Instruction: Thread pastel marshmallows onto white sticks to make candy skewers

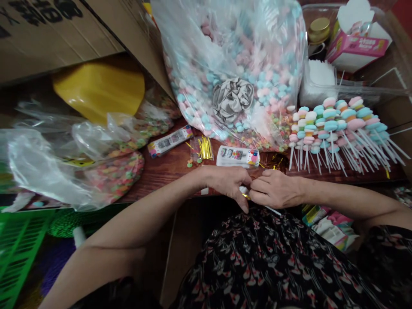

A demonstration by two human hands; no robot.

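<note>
A dark reddish-brown wooden table (167,174) stretches before us, crowded along its far side. At our far left we see a green basket (19,257) below the table's edge, then a cardboard box (64,43) behind, with a yellow sheet (99,88) and clear bags of small colourful candies (120,180) in front of it. Next come a stack of printed cards (170,141) and a bundle of gold ties (206,148). Behind them stands a big clear bag of pastel candies (193,96), and before it lies a second card stack (238,157).

Our left hand (228,182) is half curled at the table's near edge, thumb apart from the fingers, beside a small white-and-gold piece (245,193); we cannot tell whether it grips that. Touching or nearly touching it, our right hand (276,189) is curled closed around a white stick (273,210), whose end pokes out below. Farther right, candy skewers (334,124) lie heaped on the table, in front of a clear bin (354,92) holding a pink box (358,47).
</note>
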